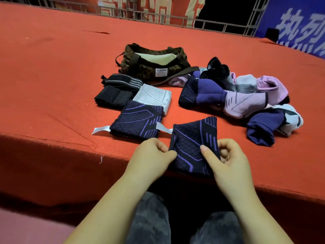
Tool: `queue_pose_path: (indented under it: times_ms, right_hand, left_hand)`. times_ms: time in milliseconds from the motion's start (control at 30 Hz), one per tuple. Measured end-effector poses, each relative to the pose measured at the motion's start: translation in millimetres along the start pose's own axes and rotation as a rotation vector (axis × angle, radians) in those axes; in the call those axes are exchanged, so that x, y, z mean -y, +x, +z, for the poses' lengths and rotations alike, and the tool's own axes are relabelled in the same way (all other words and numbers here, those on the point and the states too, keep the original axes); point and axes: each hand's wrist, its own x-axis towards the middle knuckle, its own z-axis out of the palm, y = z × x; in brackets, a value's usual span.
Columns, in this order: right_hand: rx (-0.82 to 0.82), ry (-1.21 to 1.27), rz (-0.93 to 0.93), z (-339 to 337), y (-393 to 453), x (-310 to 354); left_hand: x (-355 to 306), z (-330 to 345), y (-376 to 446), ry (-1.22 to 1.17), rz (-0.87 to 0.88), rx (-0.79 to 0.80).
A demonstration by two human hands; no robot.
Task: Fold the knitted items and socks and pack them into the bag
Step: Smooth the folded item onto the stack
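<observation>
two hands hold a dark knitted piece (193,145) at the near edge of a red table (52,85).
head view: left hand (151,157) pinches its left edge, right hand (226,161) grips its right side; folded pieces (137,118) lie beside it, the open bag (151,64) behind, a loose pile (246,95) to the right.

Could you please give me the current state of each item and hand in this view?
Bag: open, upright, nothing visible inside.
Navy knitted piece: held at the table edge, partly folded.
Left hand: pinches its left edge.
Right hand: grips its right edge.
Folded navy piece: flat.
White piece: folded, partly under it.
Black pieces: folded, stacked.
Sock pile: unfolded, jumbled.
</observation>
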Motion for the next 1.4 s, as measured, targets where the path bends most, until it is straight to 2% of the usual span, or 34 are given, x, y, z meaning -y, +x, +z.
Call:
queue_pose_path:
  times_ms: [133,233,367,433,500,633,800,933,1100,1200,1233,1300,1367,1400]
  right_hand:
    - [0.007,0.178,0.031,-1,3,5]
    - [0.021,0.304,0.053,-4,9,13]
    - [0.049,0.431,0.059,-4,18,27]
    - [0.059,0.476,0.062,-1,21,33]
    - [0.067,0.499,0.057,5,25,36]
    - [0.137,0.506,0.076,25,33,40]
    - [0.260,0.372,0.098,64,51,45]
    - [0.267,0.234,0.051,93,64,51]
    - [0.245,-0.150,-0.119,115,71,44]
    - [0.308,-0.390,-0.169,120,68,35]
    - [0.308,-0.472,-0.185,120,66,33]
    - [0.272,-0.642,-0.252,119,65,33]
    - [0.327,-0.775,-0.356,118,68,37]
    - [0.395,-0.823,-0.411,118,70,38]
  left_hand:
    - [-2,-2,0,-0.252,-0.109,0.136]
    - [-8,-8,-1,-0.496,-0.260,0.362]
    - [-14,-19,7,-0.788,-0.408,0.570]
    - [-18,-20,8,-0.845,-0.413,0.580]
    - [-17,-21,14,-0.828,-0.351,0.481]
    - [-11,-40,28,-0.529,-0.104,0.186]
    - [-6,-84,47,-0.276,0.010,-0.073]
    - [5,-104,67,-0.089,-0.006,-0.143]
    - [22,-111,78,0.127,-0.054,-0.194]
    - [31,-102,77,0.485,-0.017,-0.256]
    - [34,-99,76,0.589,0.047,-0.310]
    - [40,-95,77,0.727,0.313,-0.376]
    - [42,-96,82,0.873,0.553,-0.266]
    - [39,-97,85,0.965,0.587,-0.151]
